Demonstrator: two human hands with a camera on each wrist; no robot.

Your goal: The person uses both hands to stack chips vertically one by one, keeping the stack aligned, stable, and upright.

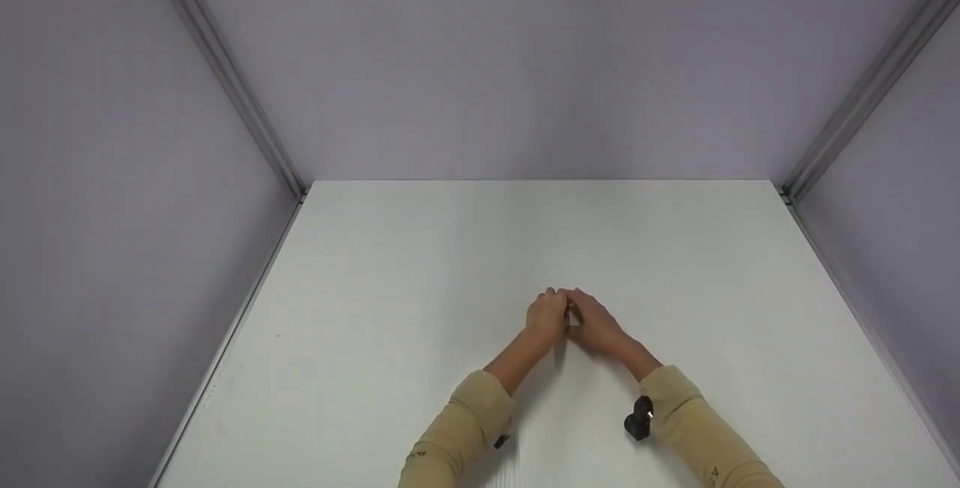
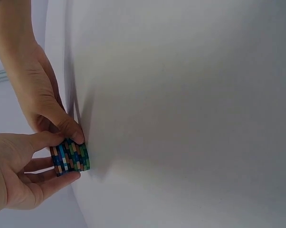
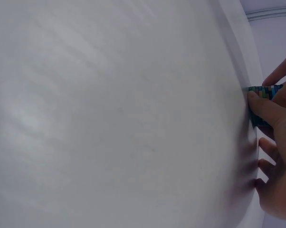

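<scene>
A small block (image 2: 75, 156) with a blue, green and orange brick pattern stands on the white table (image 1: 420, 285), at its middle. My left hand (image 1: 553, 306) pinches the small block between thumb and fingers. My right hand (image 1: 579, 308) meets it from the other side; its thumb (image 3: 262, 106) lies on the block (image 3: 262, 91), and the other fingers curl beside it on the table. In the head view both hands hide the block. The right hand's thumb (image 2: 69, 129) touches the block's top edge.
Grey walls close the table in at the back (image 1: 540, 67), left (image 1: 112, 210) and right (image 1: 900, 210), with metal rails in the corners. A black wrist camera (image 1: 638, 418) sits on the right beige sleeve.
</scene>
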